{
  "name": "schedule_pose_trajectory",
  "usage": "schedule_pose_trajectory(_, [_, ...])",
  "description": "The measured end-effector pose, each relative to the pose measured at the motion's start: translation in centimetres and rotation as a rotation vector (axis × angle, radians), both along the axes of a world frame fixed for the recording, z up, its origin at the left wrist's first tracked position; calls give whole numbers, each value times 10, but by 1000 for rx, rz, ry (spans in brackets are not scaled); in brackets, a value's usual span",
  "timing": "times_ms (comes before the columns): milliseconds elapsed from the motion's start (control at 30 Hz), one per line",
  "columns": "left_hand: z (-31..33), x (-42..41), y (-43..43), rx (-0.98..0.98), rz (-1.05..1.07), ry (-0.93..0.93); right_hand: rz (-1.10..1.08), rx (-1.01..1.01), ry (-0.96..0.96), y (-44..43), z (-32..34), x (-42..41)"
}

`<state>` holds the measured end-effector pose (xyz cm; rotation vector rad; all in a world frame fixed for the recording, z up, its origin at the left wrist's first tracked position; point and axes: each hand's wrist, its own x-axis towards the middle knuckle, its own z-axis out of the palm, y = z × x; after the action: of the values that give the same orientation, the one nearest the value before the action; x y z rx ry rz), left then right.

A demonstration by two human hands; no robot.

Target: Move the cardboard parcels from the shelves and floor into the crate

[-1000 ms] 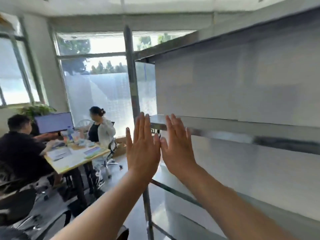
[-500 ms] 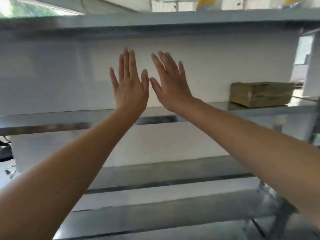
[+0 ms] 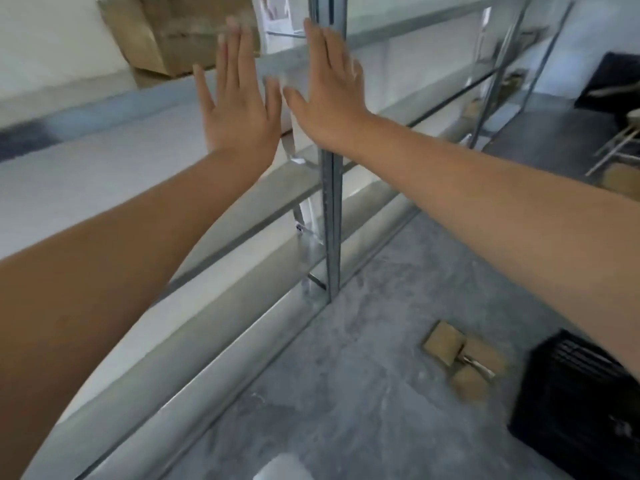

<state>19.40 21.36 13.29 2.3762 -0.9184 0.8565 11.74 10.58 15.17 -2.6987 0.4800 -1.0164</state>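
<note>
Left hand (image 3: 239,109) beside the shelf post (image 3: 331,220) and right hand (image 3: 329,88) before it are spread flat — holding nothing. A parcel (image 3: 162,32) sits up-left of the post, the crate (image 3: 575,403) down-right.

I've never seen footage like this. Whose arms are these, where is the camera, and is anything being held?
There is no machine here. A person wears one camera on the head, looking forward and down, so every picture shows their own arms. The left hand and right hand are raised with straight fingers and hold nothing. Behind them stands a metal shelf rack, with a cardboard parcel on a shelf at upper left. On the grey floor lie small cardboard parcels, near a black crate.
</note>
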Motion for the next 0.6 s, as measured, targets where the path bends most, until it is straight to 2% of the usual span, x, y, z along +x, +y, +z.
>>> schedule_pose_trajectory(200, [-34, -6, -103, 42, -248, 42, -180, 9, 81, -83, -34, -25])
schedule_pose_trajectory(433, [-52, 0, -210, 54, -484, 59, -406, 124, 40, -162, -52, -35])
schedule_pose_trajectory(600, [-61, 3, -281, 73, -621, 66, -535, 94, 110, -211, -63, -43])
